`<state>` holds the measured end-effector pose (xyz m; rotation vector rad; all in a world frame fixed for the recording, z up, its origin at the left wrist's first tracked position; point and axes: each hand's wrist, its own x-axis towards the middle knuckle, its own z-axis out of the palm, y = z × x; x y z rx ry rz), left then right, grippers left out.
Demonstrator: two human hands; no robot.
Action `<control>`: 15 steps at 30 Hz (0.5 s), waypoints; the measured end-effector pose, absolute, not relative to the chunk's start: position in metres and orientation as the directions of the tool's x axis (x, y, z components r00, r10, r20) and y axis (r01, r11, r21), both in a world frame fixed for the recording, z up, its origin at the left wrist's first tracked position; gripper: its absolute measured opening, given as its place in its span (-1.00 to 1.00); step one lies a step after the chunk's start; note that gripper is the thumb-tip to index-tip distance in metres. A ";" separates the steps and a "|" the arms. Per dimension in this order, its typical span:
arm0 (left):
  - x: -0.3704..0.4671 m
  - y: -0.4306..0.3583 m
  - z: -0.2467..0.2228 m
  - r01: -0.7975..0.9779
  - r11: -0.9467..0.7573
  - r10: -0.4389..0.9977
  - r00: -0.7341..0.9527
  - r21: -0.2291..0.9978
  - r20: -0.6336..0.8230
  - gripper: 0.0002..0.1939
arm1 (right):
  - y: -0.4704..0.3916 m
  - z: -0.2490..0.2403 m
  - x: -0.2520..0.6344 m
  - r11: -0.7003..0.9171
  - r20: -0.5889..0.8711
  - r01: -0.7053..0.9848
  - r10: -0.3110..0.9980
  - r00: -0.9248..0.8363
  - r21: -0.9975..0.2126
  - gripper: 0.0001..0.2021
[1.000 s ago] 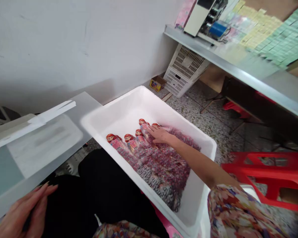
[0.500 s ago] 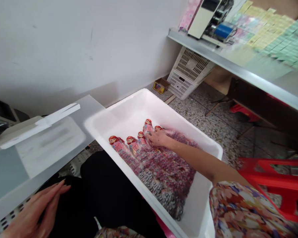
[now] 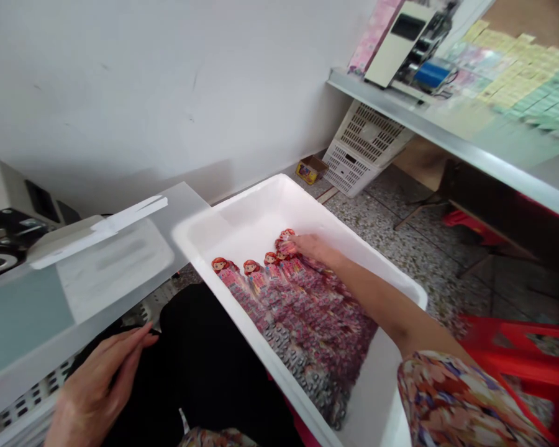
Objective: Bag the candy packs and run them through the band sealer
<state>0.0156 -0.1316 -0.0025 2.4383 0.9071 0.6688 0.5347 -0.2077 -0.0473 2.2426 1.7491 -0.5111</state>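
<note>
1. A small packing workshop is showing here: a white foam bin (image 3: 242,214) is holding rows of printed packets (image 3: 302,298).
2. A metal bench (image 3: 451,144) is carrying a machine (image 3: 400,42) at its far edge.
3. Perforated crates (image 3: 361,149) are standing on the speckled floor (image 3: 400,242).

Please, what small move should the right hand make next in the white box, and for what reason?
Probably the right hand should close its fingers on the end packet and lift it. The hand lies flat on the far end of the row of pink packets in the white foam box, not yet gripping any. The left hand is empty beside the grey tray.
</note>
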 end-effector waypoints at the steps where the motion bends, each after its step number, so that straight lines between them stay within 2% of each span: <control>1: 0.023 -0.132 0.001 0.453 -0.691 0.681 0.669 0.564 0.297 -0.54 | -0.205 -0.041 0.539 -0.266 -0.410 0.963 0.883 0.227 -0.039 -0.65; 4: 0.054 -0.131 0.010 0.373 -0.723 0.640 0.679 0.581 0.360 -0.59 | -0.198 -0.021 0.548 -0.290 -0.365 0.948 0.903 0.227 -0.128 -0.66; 8: 0.120 -0.132 0.020 0.306 -0.738 0.613 0.678 0.602 0.406 -0.64 | -0.196 0.010 0.550 -0.245 -0.305 0.934 0.938 0.161 -0.260 -0.65; 10: 0.161 -0.132 0.022 0.284 -0.748 0.599 0.678 0.600 0.426 -0.52 | -0.198 0.034 0.545 -0.195 -0.277 0.924 0.955 0.103 -0.328 -0.65; 15: 0.243 -0.120 0.035 0.184 -0.713 0.558 0.734 0.677 0.387 -0.02 | -0.196 0.122 0.511 0.015 -0.216 0.822 0.962 -0.168 -0.569 -0.63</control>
